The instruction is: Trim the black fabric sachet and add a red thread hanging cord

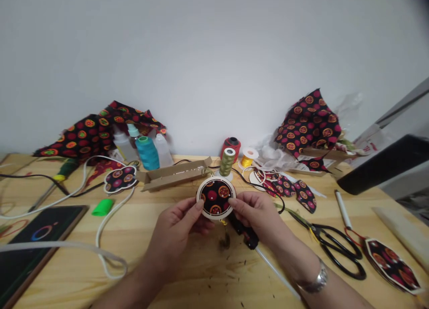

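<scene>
Between my two hands, above the table, is a round ornament [215, 196] with a pale rim and a dark fabric centre patterned in red and orange circles. My left hand [182, 219] grips its left edge, thumb on the front. My right hand [256, 210] pinches the right edge the same way. A small tassel or charm [224, 239], blurred, hangs below the rim. Behind the ornament and under my right hand lies a black hot glue gun [248, 237] with a clear glue stick [278, 273] running out of it.
Black-handled scissors [335, 246] and an octagonal fabric ornament [392, 264] lie at right. Thread spools [227, 161], a cardboard box [176, 175] and bottles [163, 152] stand along the wall. At left are a phone [43, 237], white cable [100, 228] and green cap [103, 207].
</scene>
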Demonstrator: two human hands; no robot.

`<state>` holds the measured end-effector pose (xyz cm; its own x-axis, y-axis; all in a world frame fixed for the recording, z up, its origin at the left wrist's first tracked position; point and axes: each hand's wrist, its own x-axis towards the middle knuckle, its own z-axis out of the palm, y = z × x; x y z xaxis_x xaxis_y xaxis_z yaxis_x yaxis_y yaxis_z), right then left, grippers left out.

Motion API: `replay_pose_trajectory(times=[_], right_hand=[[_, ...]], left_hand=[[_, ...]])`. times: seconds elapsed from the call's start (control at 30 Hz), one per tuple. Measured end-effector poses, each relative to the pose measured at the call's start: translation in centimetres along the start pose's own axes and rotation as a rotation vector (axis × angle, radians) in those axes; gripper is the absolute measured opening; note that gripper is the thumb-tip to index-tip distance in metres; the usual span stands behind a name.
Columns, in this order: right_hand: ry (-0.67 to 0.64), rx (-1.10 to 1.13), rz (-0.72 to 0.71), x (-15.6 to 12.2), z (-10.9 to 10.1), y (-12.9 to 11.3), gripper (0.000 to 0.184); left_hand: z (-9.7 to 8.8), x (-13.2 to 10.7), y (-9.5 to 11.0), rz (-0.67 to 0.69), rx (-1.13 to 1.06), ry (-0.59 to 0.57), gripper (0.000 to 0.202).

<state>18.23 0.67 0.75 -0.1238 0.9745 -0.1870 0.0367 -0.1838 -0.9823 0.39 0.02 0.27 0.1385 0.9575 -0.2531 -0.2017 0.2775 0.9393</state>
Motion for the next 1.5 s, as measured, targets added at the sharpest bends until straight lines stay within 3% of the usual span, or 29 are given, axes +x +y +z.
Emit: replay_pose_trajectory(times=[0.6,0.97,1.5], right_hand=[[-0.065,-0.037,0.082,-0.8,-1.2,-1.2,0.045],[-0.032,-0.021,0.017,-1.2,-2.8,-1.8,0.028],[-0.055,-0.087,-0.049,-2.9,-3.1,-1.1,0.031]], left_hand=[[-0.2,-0.4,0.5,0.047,0.002,-0.066,0.018],[0.4,-1.0,0.0,0.024,0.115,-0.267,0.025],[0.8,-1.3,0.1,-0.009,0.155,-0.315,0.027]])
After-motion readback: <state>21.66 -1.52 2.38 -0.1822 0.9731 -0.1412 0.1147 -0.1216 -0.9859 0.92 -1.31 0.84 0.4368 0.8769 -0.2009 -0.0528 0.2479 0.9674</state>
